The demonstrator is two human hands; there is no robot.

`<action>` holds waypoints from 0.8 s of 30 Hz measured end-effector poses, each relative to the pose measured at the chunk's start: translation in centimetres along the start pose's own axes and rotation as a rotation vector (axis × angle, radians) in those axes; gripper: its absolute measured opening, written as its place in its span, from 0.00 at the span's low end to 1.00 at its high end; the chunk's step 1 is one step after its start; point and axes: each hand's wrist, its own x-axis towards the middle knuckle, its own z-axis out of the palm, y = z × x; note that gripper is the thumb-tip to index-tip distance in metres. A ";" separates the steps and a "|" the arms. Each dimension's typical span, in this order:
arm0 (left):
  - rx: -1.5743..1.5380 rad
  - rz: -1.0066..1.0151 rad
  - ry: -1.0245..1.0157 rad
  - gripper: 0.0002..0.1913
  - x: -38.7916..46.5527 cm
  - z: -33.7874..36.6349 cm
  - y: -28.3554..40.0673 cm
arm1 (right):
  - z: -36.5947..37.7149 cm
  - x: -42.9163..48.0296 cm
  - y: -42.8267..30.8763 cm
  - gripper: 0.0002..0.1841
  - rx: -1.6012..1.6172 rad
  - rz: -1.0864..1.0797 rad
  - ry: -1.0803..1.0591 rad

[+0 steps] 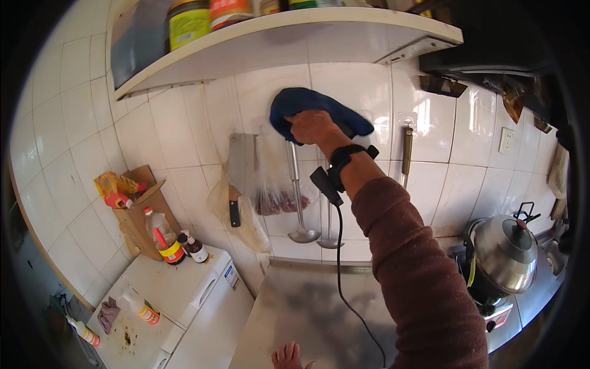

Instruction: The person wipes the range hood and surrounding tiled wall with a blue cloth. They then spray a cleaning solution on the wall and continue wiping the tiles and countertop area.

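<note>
My right hand [313, 127] holds a dark blue cloth [336, 108] flat against the white wall tiles, below the shelf. A black device on a wrist strap, trailing a cable, sits on that arm. Just under the cloth hang a metal ladle [302, 233] and a second long-handled utensil [329, 242]; their upper ends are hidden. To their left are a cleaver [242, 161] and clear plastic bags [272, 184], one with reddish contents. At the bottom edge my left hand [288, 356] shows only in part, fingers spread over the stainless steel counter [318, 304].
Overhead runs a white shelf [295, 39] with jars [189, 23]. A white chest freezer [161, 281] at left carries bottles [163, 235], a cardboard box [145, 212] and a crumpled rag [109, 314]. A lidded metal pot [504, 258] stands on the stove at right, near a wall socket [506, 140].
</note>
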 end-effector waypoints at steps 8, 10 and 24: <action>-0.299 0.404 0.282 0.31 1.9 -0.1 -15.0 | -1.7 -3.3 2.9 0.29 0.137 0.451 0.059; -0.223 0.174 0.344 0.29 1.0 -3.9 -20.5 | -1.6 -3.4 2.3 0.31 0.243 0.566 0.052; 0.328 0.036 0.250 0.36 0.6 -16.5 -34.4 | 2.0 -3.6 -1.7 0.31 0.153 0.706 0.049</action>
